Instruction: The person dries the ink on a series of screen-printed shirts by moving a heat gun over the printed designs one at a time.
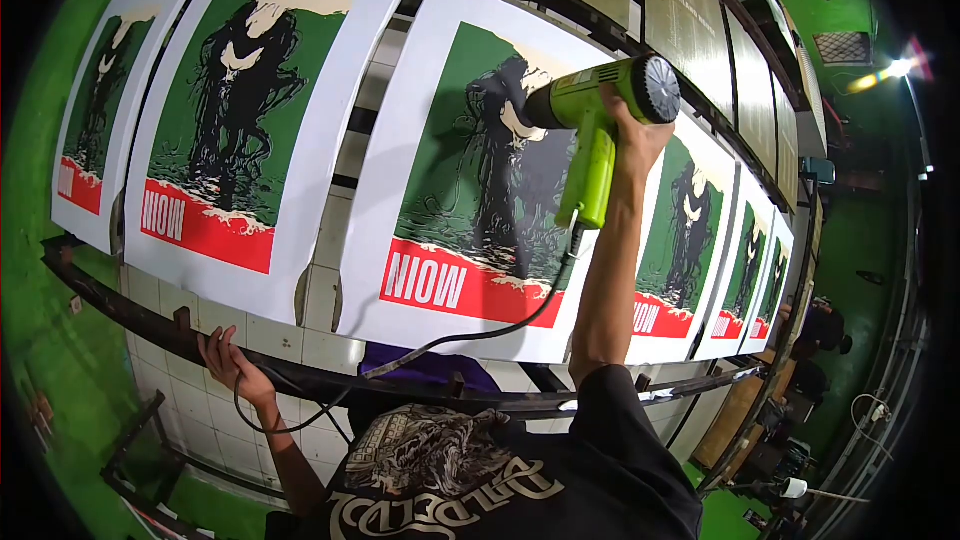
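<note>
My right hand (637, 138) is wrapped around a lime-green heat gun (592, 168) near the back of its body. Its dark nozzle (541, 106) points left over a printed T-shirt-like white panel (397, 202) with a green, black and red picture. A black cable (480, 336) hangs from the gun's handle and curves down to the lower left. At the lower left, my left hand (240, 370) has its fingers curled by the dark metal rail (330, 383), with a loop of the cable running into it. The panel's upper right part is behind the gun.
Matching printed panels stand in a row, with two on the left (312, 140) and several smaller-looking ones to the right (712, 325). Olive-coloured panels (690, 20) lie beyond them. A purple cloth (420, 365) shows below the rail. A bright lamp (900, 67) shines at the right.
</note>
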Demonstrator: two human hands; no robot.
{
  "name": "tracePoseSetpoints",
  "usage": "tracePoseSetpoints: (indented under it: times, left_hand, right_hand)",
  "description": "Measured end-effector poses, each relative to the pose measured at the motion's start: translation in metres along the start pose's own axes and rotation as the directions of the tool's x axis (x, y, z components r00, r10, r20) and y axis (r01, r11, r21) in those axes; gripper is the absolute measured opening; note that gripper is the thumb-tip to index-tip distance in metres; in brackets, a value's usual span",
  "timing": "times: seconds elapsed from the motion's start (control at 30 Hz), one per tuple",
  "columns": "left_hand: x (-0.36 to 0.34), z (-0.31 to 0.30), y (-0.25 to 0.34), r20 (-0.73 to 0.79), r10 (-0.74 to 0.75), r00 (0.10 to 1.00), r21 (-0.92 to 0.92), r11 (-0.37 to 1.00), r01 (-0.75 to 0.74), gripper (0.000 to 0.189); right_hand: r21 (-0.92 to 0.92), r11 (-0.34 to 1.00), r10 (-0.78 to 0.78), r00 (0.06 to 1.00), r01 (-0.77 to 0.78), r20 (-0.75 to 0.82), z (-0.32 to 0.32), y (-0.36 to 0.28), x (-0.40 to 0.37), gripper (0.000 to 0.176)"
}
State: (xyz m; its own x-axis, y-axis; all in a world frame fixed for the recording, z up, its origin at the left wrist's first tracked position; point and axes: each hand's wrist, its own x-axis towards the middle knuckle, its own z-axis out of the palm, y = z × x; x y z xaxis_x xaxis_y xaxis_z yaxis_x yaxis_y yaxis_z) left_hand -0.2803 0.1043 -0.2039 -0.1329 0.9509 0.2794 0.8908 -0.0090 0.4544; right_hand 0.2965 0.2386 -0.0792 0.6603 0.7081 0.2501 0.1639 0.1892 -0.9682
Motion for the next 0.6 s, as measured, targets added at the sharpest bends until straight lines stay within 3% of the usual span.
tracePoseSetpoints:
  times: [0.07, 0.13, 0.2, 0.27, 0.33, 0.4, 0.47, 0.53, 0.6]
  left_hand:
    - [0.001, -0.001, 0.002, 0.006, 0.007, 1.000, 0.016, 1.000, -0.007, 0.032]
    - [0.001, -0.002, 0.002, 0.007, 0.016, 1.000, 0.027, 1.000, -0.016, 0.033]
    - [0.000, -0.001, 0.002, 0.005, 0.020, 1.000, 0.040, 0.999, -0.020, 0.033]
    - [-0.001, 0.000, 0.001, 0.013, -0.005, 1.000, 0.076, 0.997, 0.005, 0.033]
    - [0.000, -0.002, 0.004, 0.015, -0.008, 1.000, 0.078, 0.997, 0.006, 0.034]
    - [0.001, -0.002, 0.005, 0.015, -0.010, 1.000, 0.081, 0.997, 0.008, 0.035]
    - [0.000, -0.002, 0.003, 0.024, -0.005, 1.000, 0.111, 0.994, 0.003, 0.036]
    - [-0.001, -0.001, 0.000, 0.024, -0.006, 1.000, 0.118, 0.993, 0.003, 0.039]
    - [-0.001, 0.001, -0.002, 0.016, -0.007, 1.000, 0.127, 0.992, 0.005, 0.043]
  right_hand:
    - [-0.142, 0.982, -0.128, 0.992, 0.127, 0.007, 0.001, 0.008, 0.004, 0.072]
    - [-0.121, 0.984, -0.130, 0.991, 0.134, 0.043, 0.004, 0.002, 0.003, 0.077]
    - [0.003, 1.000, 0.020, 1.000, -0.020, 0.014, 0.008, -0.001, 0.002, 0.079]
    - [-0.014, 1.000, 0.014, 1.000, -0.014, -0.001, 0.011, 0.000, 0.003, 0.081]
    - [-0.110, 0.988, -0.108, 0.994, 0.111, 0.030, 0.013, 0.004, 0.007, 0.077]
    - [-0.070, 0.994, -0.086, 0.996, 0.087, 0.022, 0.011, 0.008, 0.008, 0.076]
    - [-0.153, 0.986, -0.061, 0.998, 0.064, 0.023, 0.005, 0.019, 0.014, 0.076]
    - [-0.098, 0.991, -0.092, 0.996, 0.093, 0.013, 0.013, 0.012, 0.013, 0.074]
    - [0.009, 1.000, -0.010, 1.000, 0.010, 0.029, 0.017, 0.001, 0.011, 0.074]
